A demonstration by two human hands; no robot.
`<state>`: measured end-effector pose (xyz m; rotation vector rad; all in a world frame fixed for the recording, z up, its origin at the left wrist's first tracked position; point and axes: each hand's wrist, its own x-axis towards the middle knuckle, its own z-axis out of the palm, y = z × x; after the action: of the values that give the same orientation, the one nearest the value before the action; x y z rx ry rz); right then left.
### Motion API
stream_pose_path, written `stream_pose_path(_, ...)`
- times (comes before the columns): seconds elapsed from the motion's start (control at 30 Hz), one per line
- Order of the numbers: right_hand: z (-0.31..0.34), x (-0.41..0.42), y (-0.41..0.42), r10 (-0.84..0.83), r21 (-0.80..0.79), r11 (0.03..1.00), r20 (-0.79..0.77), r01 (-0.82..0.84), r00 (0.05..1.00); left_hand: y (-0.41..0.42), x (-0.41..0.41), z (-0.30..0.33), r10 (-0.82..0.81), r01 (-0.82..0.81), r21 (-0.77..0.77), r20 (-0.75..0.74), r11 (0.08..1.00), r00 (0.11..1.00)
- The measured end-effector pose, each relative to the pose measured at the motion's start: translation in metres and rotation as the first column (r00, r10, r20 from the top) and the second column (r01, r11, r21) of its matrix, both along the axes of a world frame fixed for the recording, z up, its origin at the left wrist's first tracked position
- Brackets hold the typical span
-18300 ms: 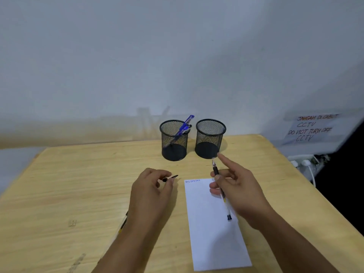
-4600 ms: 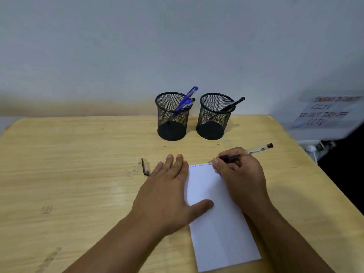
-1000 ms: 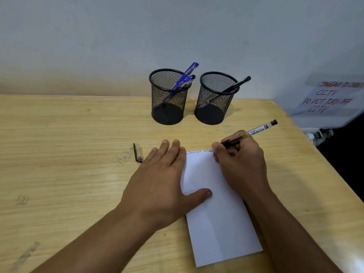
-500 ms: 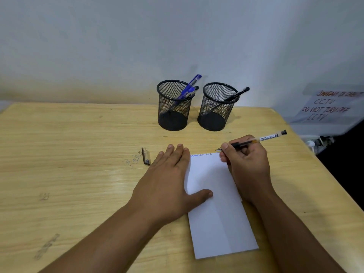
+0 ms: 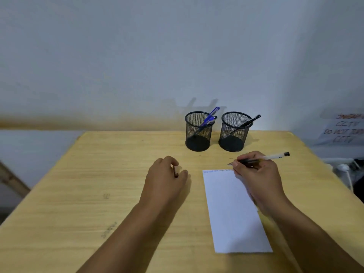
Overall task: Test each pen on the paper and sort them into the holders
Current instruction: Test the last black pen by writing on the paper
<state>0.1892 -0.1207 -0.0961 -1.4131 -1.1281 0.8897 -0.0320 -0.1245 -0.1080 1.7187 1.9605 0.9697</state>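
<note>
— Pale wall behind, and a light wooden table (image 5: 98, 174) pushed up against it. See the two black mesh cups at the back?

— Yes. From this head view the left holder (image 5: 198, 133) has blue pens (image 5: 209, 118) leaning out of it, and the right holder (image 5: 234, 133) has one black pen (image 5: 247, 123) slanting toward the right. They stand just beside each other, not touching.

— And the paper?

— White paper (image 5: 234, 213) lies flat on the table, in front of the right holder, long side running toward the person. A thin line of scribbles runs along its far edge.

— What is the right hand (image 5: 256, 174) doing?

— It grips a clear-barrelled pen (image 5: 266, 157) with a black end, fingers curled round it near the tip. The tip points left and sits just past the paper's far edge; I cannot tell whether it touches anything.

— The left hand (image 5: 167, 178)?

— On the table left of the paper, apart from it, fingers curled. Something small and dark (image 5: 175, 172) sits between thumb and fingers, seemingly pinched; I cannot make out what it is.

— Anything else?

— A paper notice (image 5: 342, 129) with handwritten words, "CCTV" among them, on the wall at the far right, and white cable (image 5: 347, 174) below it.
</note>
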Motion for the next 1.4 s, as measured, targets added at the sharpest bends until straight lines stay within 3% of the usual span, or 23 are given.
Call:
stream_pose_path(0.13, 0.015, -0.008, -0.006, 0.043, 0.014, 0.999, -0.093, -0.042, 0.995, -0.004, -0.001, 0.001, 0.095, -0.099, -0.081, -0.056, 0.992, 0.994)
stream_pose_path(0.3, 0.03, -0.011, -0.019, 0.122, 0.034, 0.992, -0.156, -0.118, 0.98, 0.003, -0.007, 0.011, 0.015, -0.04, -0.135, -0.181, 0.99, 0.983)
stream_pose_path(0.5, 0.042, -0.001, -0.03, 0.197, 0.067, 0.98, -0.228, -0.186, 0.953, -0.009, 0.002, 0.018, -0.076, 0.076, -0.089, 0.001, 0.993, 0.997)
stream_pose_path(0.6, 0.046, 0.005, -0.033, 0.219, 0.098, 0.974, -0.178, -0.204, 0.959, -0.014, 0.015, 0.025, -0.105, 0.111, -0.029, 0.147, 0.993, 0.983)
stream_pose_path(0.73, 0.052, 0.013, -0.033, 0.234, 0.121, 0.967, -0.079, -0.224, 0.969, -0.02, 0.034, 0.035, -0.151, 0.147, 0.035, 0.228, 0.988, 0.962)
stream_pose_path(0.93, 0.055, 0.017, -0.033, 0.246, 0.137, 0.961, -0.017, -0.242, 0.969, -0.023, 0.054, 0.049, -0.225, 0.209, 0.097, 0.204, 0.973, 0.953)
stream_pose_path(1.1, 0.054, 0.02, -0.034, 0.253, 0.136, 0.959, -0.006, -0.25, 0.967, -0.024, 0.064, 0.056, -0.29, 0.28, 0.128, 0.067, 0.952, 0.955)
stream_pose_path(1.27, 0.058, 0.025, -0.032, 0.231, 0.156, 0.963, -0.071, -0.218, 0.97, -0.025, 0.069, 0.063, -0.327, 0.306, 0.139, 0.162, 0.942, 0.931)
stream_pose_path(1.4, 0.06, 0.027, -0.03, 0.221, 0.203, 0.96, -0.135, -0.191, 0.966, -0.023, 0.075, 0.068, -0.352, 0.32, 0.201, 0.152, 0.926, 0.924)
